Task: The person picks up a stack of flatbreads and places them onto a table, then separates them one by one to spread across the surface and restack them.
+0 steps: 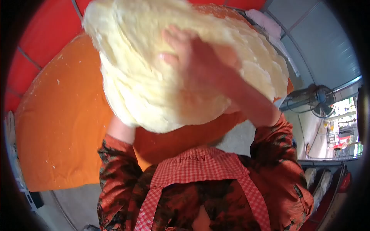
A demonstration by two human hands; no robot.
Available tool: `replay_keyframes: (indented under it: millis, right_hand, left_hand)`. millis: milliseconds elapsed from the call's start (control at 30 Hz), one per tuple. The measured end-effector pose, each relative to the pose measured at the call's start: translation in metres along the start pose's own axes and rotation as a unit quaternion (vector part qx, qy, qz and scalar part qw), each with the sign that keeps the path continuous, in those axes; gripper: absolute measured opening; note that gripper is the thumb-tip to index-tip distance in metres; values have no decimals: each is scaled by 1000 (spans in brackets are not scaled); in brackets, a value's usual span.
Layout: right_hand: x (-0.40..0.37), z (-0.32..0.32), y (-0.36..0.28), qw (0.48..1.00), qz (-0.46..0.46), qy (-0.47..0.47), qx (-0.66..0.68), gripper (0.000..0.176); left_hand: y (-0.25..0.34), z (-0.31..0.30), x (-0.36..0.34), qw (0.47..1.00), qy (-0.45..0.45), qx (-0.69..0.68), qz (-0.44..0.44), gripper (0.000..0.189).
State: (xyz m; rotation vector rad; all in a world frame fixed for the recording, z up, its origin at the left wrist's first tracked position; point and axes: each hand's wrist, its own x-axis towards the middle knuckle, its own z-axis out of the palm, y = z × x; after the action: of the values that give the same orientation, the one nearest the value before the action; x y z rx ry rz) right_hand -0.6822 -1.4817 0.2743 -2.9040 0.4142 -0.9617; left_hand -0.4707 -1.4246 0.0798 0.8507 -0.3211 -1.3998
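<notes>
A large, pale sheet of dough [135, 88] is lifted toward me above an orange cloth [58, 115], its folds sagging at the near edge. From below it comes my left wrist [122, 129], with the left hand itself hidden under the dough. My right hand [185, 50] is over the top of the sheet, smeared by motion, its thumb and fingers apart against the dough. To the right, more pale dough layers [262, 73] overlap one another in scalloped edges.
Red tiles [42, 38] border the cloth at the far left. A fan [322, 101] stands on the right, near a bright opening [343, 127]. Below it, a rack [327, 184] holds long wrapped items. A whitish cloth or bag [266, 24] lies at the back right.
</notes>
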Motion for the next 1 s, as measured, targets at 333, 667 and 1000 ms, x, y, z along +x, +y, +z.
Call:
replay_keyframes:
  millis: [333, 667, 1000]
  right_hand:
    - [-116, 218, 14, 993, 90, -72, 16, 46]
    - [-233, 138, 176, 891, 322, 190, 256, 11]
    - [-366, 54, 224, 507, 740, 132, 421, 30]
  left_hand:
    - [-38, -96, -57, 991, -63, -46, -112, 69]
    - [-52, -108, -112, 997, -9, -40, -58, 67]
    - [-129, -51, -179, 988, 89, -129, -14, 57]
